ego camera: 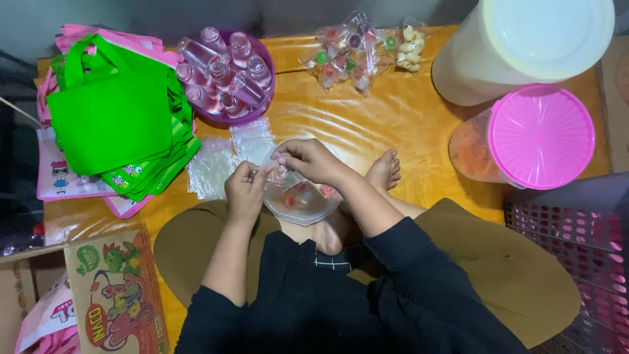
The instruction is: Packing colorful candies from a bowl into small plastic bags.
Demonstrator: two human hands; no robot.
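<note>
Lap: a person sits cross-legged in a dark long-sleeved top and olive-brown cloth, a bare foot [385,172] poking out toward the middle of the mat.
Bag: a small clear plastic bag [300,194] sits over the lap, mouth turned away from the body toward the far edge, long axis running near to far; small red and pink sweets show through its thin, shiny film.
Left hand: the left hand [246,191] is closed, pinching the bag's mouth at its left corner.
Right hand: the right hand [308,159] is curled over the top edge, fingers gripping the mouth.
Mat: a glossy orange-yellow mat [367,124], crinkled and reflective, carries everything on the floor.
Near left: a printed cardboard box [116,295] at the near left corner.
Near right: a pink perforated plastic basket [576,242].
Middle: a heap of empty clear bags [219,160] just beyond the left hand; flat green cloth bags [114,115] stacked over pink ones at the left edge.
Right edge: a round tub with a ribbed pink lid [541,136], and a tall cream container [517,46] beyond it.
Far edge: a purple bowl [265,92] of small clear bottles; filled sweet packets [347,56].
</note>
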